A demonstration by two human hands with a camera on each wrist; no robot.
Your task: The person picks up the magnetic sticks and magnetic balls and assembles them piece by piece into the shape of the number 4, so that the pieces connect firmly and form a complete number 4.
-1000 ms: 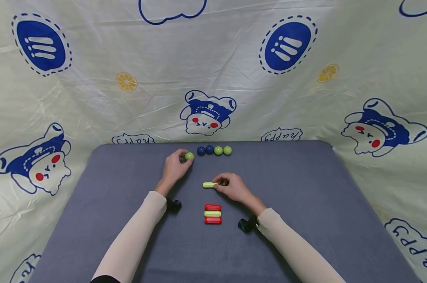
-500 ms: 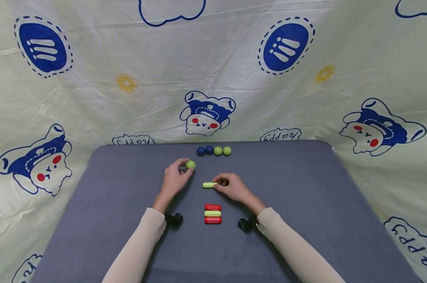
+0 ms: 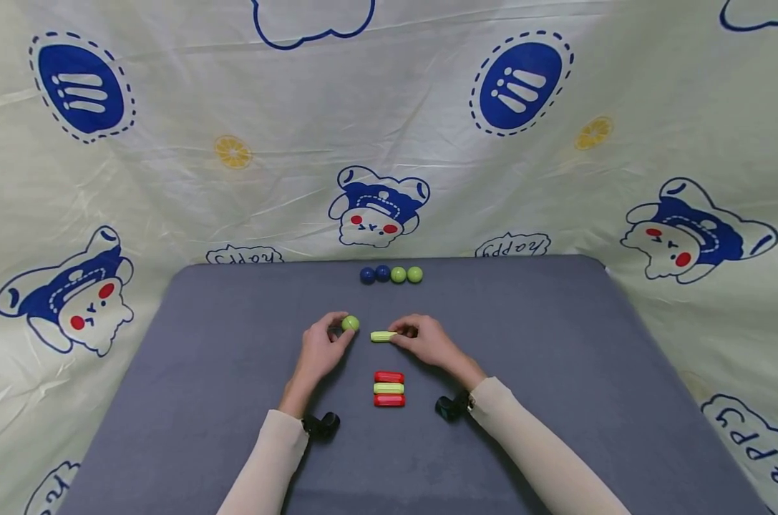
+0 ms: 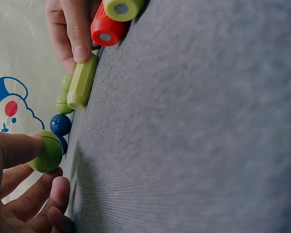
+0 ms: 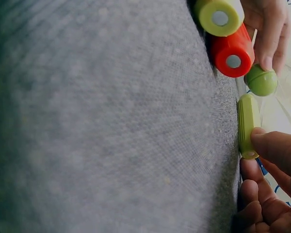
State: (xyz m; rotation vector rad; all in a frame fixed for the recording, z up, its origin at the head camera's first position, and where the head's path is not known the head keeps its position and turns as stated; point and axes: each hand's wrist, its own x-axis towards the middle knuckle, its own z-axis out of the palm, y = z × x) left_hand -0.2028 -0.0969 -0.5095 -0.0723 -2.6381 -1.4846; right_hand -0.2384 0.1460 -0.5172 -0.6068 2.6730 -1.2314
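Observation:
A light-green ball (image 3: 351,324) is pinched between the thumb and fingers of my left hand (image 3: 321,348), just left of the table's middle. My right hand (image 3: 429,342) pinches the right end of a yellow-green ribbed rod (image 3: 381,337); its left end points toward the ball, with a small gap between them. In the right wrist view, the thumb presses on the rod (image 5: 248,126) near one end, where a metal disc shows. The same ball (image 4: 47,153) sits under the left thumb in the left wrist view.
Two blue balls (image 3: 375,274) and two green balls (image 3: 406,275) line the table's far edge. Nearer me lie a red rod (image 3: 389,377), a yellow-green rod (image 3: 389,389) and another red rod (image 3: 389,402), side by side. A printed curtain (image 3: 427,86) hangs behind the grey table (image 3: 524,343).
My left hand has brought the green ball from near the far row toward me, to beside the rod's left end. The right hand and its rod have stayed in place.

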